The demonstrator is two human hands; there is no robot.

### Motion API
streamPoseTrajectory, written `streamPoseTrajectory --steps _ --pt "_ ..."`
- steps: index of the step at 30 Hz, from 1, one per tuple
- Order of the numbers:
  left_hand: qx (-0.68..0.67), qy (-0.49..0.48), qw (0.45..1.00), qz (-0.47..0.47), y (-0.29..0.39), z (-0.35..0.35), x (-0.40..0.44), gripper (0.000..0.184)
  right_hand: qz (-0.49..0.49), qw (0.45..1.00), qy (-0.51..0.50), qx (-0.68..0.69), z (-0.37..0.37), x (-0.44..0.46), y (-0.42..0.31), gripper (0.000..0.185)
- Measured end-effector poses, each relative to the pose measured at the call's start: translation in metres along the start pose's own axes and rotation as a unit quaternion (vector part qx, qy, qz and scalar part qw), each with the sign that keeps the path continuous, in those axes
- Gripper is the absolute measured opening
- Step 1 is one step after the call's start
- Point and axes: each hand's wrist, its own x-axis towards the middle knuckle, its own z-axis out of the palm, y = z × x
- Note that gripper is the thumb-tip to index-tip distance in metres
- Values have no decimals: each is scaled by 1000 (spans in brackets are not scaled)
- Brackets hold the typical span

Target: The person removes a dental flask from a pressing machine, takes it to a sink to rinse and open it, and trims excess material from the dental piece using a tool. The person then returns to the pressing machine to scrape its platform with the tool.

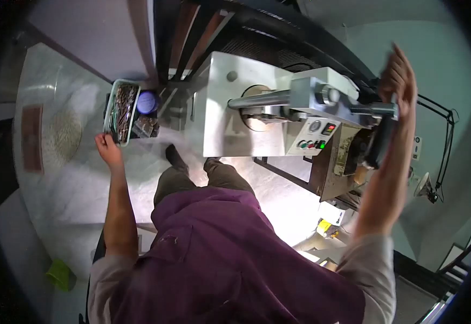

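The white machine [235, 119] serves as the landmark: to its left is a pale tray [133, 116] of slim, dark-looking pieces [123, 105], with a purple-lidded tub [147, 101] between tray and machine. The left hand [108, 148] is at the tray's near corner, fingers curled; I cannot tell whether they pinch the rim or a piece. At the machine's right end, the right hand [400, 81] is blurred but looks released, fingers extended past the black handle [381, 140], its forearm overlapping that grip. The tray looks like light, slightly flexible plastic, best taken by both long rims so the load does not tip it; the pieces look stiff, probably light singly and apt to slide over one another, so pinch one mid-length. The handle looks firm and rigid on its heavy metal arm [319, 100], best gripped full-palm around the black sleeve.
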Motion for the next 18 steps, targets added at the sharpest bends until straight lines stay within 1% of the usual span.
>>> streamPoseTrajectory --steps 1,3,4,5,6,7,8,9,10,11,13,15,16,17,18 --pt "-53 -15 998 7 12 3 -7 12 103 994 -16 -16 13 28 -5 43" --pt "-64 -33 997 27 60 18 -34 11 232 971 43 -41 27 53 -20 44" --pt "-71 -50 995 40 85 26 -48 11 228 953 137 -146 37 59 -20 47" --pt "-71 -51 995 45 104 35 -61 11 218 916 230 -246 50 68 -17 51" --pt "-79 -91 991 60 123 44 -74 11 250 867 235 -362 77 84 2 43" --pt "-88 -132 985 75 141 56 -88 12 277 803 237 -472 114 105 28 52" --pt "-125 -153 978 74 162 69 -102 13 371 674 65 -636 164 131 42 52" --pt "-159 -176 969 72 178 79 -114 13 435 490 -110 -747 200 141 52 54" --pt "-163 -189 964 91 176 87 -118 14 238 508 -104 -821 182 125 75 41" --pt "-160 -201 964 69 194 88 -126 14 33 505 -94 -857 157 109 103 44" --pt "-155 -189 966 77 210 86 -137 15 -101 530 -49 -840 150 68 121 36" --pt "-174 -142 972 69 223 78 -151 16 -48 411 -135 -900 173 11 137 36" --pt "-201 -172 963 59 211 70 -153 18 -23 412 -110 -904 171 -13 146 40" --pt "-200 -165 964 61 214 63 -160 18 0 415 -86 -906 160 -34 150 43" --pt "-182 -182 963 73 220 54 -166 19 -21 386 -14 -922 149 -53 146 44"
